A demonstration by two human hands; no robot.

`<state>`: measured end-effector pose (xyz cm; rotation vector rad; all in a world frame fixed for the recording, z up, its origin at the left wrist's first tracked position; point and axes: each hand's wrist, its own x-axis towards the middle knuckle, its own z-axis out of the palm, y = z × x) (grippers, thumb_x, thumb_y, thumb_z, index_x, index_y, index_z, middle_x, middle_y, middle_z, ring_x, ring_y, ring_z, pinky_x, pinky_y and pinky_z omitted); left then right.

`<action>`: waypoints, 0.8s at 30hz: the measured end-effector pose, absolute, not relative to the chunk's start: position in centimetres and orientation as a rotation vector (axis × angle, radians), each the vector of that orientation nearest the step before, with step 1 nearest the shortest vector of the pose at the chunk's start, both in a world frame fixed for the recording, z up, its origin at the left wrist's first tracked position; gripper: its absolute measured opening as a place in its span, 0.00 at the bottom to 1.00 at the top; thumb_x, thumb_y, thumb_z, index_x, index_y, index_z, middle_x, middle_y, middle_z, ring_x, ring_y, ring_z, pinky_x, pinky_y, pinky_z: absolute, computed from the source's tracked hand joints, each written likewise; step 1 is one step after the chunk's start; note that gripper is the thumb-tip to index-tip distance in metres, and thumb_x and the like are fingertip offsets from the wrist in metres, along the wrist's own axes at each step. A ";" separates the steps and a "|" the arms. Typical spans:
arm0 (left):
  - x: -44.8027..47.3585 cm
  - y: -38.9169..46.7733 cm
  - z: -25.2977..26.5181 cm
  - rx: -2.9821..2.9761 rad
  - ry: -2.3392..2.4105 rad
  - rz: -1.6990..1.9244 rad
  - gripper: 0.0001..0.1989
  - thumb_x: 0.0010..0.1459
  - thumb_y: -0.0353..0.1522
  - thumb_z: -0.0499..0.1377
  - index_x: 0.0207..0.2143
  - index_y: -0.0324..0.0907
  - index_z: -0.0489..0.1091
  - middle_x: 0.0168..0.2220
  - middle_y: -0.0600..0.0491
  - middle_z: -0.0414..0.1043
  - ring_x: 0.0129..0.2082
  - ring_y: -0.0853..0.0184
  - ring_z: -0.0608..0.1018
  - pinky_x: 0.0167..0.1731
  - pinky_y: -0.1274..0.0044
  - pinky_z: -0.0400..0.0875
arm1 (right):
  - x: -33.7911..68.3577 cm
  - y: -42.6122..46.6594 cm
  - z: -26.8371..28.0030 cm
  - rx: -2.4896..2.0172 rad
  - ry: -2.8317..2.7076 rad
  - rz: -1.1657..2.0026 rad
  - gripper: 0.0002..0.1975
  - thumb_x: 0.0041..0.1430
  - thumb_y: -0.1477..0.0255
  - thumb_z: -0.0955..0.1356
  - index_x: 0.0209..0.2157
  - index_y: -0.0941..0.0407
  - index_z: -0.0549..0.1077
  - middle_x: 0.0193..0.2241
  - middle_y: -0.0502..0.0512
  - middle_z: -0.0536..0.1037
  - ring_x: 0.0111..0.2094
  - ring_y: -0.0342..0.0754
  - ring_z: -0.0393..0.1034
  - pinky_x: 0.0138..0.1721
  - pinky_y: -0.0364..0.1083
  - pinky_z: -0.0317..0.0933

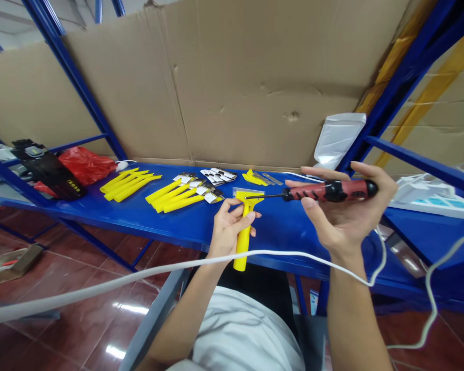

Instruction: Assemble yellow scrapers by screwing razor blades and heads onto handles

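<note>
Where it tops out, the yellow scraper (247, 207) widens.

The scraper (242, 239) is yellow, the screwdriver (325, 191) red and black, the surface (139, 221) plain blue. The handles (133, 187) are yellow, the cards (217, 176) white and black, the bag (87, 165) red, the case (48, 167) black with yellowish lettering (73, 186); the cable (81, 294) is white, the cardboard (235, 93) brown, the floor (85, 314) dark red with paler tile lines.

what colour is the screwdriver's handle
The screwdriver's handle is red and black, seen best in the head view.
</note>
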<state>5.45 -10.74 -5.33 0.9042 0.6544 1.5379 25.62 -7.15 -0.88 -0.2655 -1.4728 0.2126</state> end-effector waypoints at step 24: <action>5.3 -10.3 -5.9 1.049 0.690 1.353 0.33 0.53 0.41 0.80 0.47 0.46 0.61 0.42 0.49 0.81 0.42 0.57 0.86 0.22 0.79 0.77 | 25.8 -7.5 -0.8 -0.273 -1.618 0.191 0.46 0.52 0.74 0.85 0.66 0.42 0.64 0.50 0.53 0.85 0.46 0.60 0.86 0.49 0.65 0.84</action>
